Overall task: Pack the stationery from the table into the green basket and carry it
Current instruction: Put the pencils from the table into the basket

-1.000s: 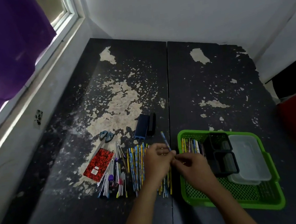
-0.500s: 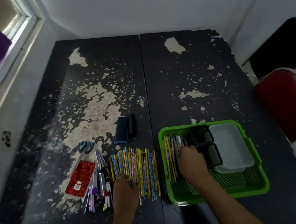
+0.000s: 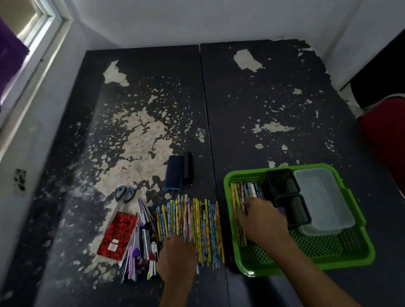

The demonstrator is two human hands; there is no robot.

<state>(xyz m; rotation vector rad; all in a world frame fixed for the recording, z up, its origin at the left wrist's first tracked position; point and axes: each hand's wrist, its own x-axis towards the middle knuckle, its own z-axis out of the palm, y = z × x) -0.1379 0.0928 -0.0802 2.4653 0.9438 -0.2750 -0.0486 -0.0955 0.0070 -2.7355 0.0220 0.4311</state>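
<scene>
Peeling table (image 3: 266,96) | green basket (image 3: 305,266): pencils (image 3: 244,191), black tubs (image 3: 282,186), clear box (image 3: 326,200)

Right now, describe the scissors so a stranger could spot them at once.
On the black peeling table, look left of the green basket, past the row of pencils. Just beyond the red notebook lie the scissors: the only item with two blue-grey loop handles.

the table (image 3: 265,86) is showing matt black paint flaking off in rough pale patches. the green basket (image 3: 240,253) is looking like glossy perforated plastic, holding a translucent, smooth plastic box (image 3: 326,200).
</scene>
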